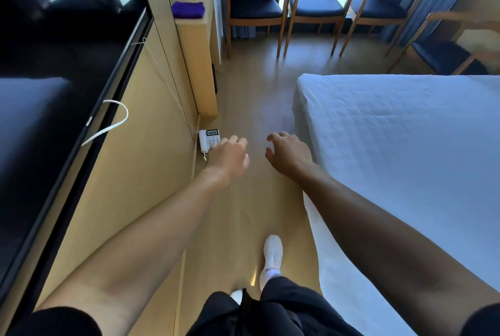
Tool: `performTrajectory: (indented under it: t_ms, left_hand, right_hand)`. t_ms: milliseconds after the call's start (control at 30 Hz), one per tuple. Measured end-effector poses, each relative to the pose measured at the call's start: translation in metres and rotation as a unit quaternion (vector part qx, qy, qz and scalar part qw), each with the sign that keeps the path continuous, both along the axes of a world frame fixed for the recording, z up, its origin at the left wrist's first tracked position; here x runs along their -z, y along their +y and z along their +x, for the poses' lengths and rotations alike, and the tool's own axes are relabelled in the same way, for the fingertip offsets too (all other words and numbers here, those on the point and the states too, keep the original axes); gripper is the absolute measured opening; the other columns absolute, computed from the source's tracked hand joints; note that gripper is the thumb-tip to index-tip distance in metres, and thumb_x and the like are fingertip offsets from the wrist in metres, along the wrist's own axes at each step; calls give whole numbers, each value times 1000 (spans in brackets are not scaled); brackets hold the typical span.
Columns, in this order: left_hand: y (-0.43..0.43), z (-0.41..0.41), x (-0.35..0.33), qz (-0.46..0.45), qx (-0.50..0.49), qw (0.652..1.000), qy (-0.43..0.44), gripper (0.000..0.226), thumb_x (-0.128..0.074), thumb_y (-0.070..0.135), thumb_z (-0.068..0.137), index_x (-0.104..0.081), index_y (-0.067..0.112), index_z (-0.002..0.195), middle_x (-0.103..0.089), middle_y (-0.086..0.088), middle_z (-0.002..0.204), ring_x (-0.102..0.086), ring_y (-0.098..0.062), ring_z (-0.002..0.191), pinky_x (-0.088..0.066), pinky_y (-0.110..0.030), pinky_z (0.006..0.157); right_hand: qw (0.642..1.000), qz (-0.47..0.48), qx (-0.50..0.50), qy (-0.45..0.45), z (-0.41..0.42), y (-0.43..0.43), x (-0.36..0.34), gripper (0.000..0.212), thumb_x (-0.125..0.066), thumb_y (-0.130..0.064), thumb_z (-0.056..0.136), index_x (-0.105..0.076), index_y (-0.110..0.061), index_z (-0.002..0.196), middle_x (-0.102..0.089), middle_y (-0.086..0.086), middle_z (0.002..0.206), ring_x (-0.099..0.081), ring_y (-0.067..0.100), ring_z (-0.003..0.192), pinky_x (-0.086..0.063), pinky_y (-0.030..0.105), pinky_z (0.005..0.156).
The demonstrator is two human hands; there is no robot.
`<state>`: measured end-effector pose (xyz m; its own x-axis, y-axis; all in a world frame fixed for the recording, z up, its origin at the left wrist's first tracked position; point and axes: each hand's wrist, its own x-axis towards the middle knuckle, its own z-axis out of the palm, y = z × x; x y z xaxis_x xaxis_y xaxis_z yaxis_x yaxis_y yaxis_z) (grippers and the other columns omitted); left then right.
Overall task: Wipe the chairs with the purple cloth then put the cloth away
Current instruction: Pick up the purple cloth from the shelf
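The purple cloth (188,9) lies folded on the wooden desk (193,37) at the far left, well beyond my reach. Three wooden chairs with dark blue seats stand in a row before the window: left chair (254,6), middle chair (316,5), right chair (378,8). Another such chair (446,51) stands at the far right, behind the bed. My left hand (227,155) and my right hand (288,153) are stretched out in front of me over the floor, fingers loosely curled, holding nothing.
A white bed (405,146) fills the right side. A dark TV screen (54,92) hangs on the left wall. A white telephone (209,139) sits on the floor by the wall. A wooden-floor aisle (254,86) runs between desk and bed toward the chairs.
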<state>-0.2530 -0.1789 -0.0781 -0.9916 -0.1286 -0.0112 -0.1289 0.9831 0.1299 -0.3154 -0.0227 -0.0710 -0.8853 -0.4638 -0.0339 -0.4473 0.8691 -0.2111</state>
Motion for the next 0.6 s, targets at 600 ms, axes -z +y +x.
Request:
performTrajectory:
  t_ms: [600]
  left_hand:
    - [-86, -273, -2, -4, -39, 999, -10, 30, -46, 31, 100, -57, 15, 124, -59, -5, 119, -56, -26, 111, -45, -40, 89]
  right_hand:
    - [999, -6, -40, -10, -284, -94, 0, 36, -48, -31, 101, -54, -16, 133, -58, 8, 129, -53, 31, 117, -47, 39, 84]
